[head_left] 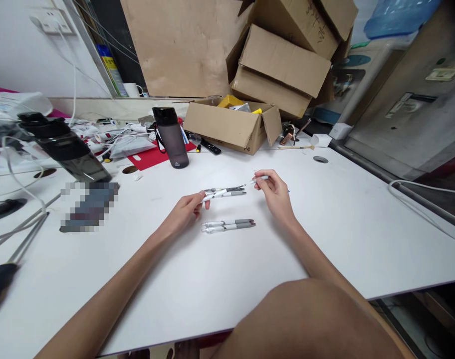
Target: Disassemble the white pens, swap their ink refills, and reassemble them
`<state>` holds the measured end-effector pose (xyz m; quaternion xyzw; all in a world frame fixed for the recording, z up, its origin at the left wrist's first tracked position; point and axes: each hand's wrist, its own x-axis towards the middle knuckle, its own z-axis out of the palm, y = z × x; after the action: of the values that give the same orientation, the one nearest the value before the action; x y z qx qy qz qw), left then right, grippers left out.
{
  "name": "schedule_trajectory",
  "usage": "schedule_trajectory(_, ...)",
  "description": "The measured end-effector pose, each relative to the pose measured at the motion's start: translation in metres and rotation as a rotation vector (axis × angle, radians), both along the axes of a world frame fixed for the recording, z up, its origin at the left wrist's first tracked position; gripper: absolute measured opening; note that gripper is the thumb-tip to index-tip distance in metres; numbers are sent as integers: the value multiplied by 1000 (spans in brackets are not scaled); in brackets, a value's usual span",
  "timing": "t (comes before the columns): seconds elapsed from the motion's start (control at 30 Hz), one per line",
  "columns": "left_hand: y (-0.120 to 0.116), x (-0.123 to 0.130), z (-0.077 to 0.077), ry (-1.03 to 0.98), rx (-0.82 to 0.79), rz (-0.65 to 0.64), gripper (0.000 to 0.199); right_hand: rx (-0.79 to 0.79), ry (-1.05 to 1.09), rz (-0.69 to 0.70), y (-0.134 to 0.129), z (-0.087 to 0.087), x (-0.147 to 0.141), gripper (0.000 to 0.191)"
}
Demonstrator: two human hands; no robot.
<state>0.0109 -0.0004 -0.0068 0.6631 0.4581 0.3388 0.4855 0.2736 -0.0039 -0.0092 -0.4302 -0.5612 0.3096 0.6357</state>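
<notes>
Here's the white pen barrel [218, 194], up in the left hand [188, 207], thumb and fingers pinching it near its left end, its slim tip pointing across at the other side! And there's the right hand [275, 194], fingertips closed on a small pale pen part [263, 178], just beside that tip, with what looks like a narrow gap between the two. Right by the barrel, partly covered by it, lie more pens with a grey grip [238, 193] showing; how many, I can't tell. Nearer the body, a clear pair: two white-and-grey pens [229, 226], side by side, grips to the right, flat on the white table [182, 279]. Moving out now! Behind the left hand stands a dark bottle [175, 142], with a red sheet [147, 158] beside it and a black remote [210, 146] on its other side. Behind the pens, an open cardboard box [218, 123], yellow items [228, 101] poking up inside, more cartons [282, 62] piled behind. Far left, a second bottle [72, 152], a blurred-out patch just in front of it.
</notes>
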Motion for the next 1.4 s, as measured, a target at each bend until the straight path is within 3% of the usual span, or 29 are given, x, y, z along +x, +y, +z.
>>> schedule_trajectory(0.13,-1,1,2,19,35,15,49,-39,-50,-1,-3,2,-1,18)
schedule_trajectory(0.3,-1,0,3,42,72,2,50,-129,-203,126,-11,1,-9,29)
schedule_trajectory(0.6,-1,1,1,71,71,-57,53,-162,-220,278,-12,0,-10,30)
schedule_trajectory(1.07,1,-1,-1,48,56,-71,53,-183,-215,289,-13,2,-9,39)
schedule_trajectory(1.4,1,-4,0,61,73,27,49,-121,-129,18,0,-3,4,48)
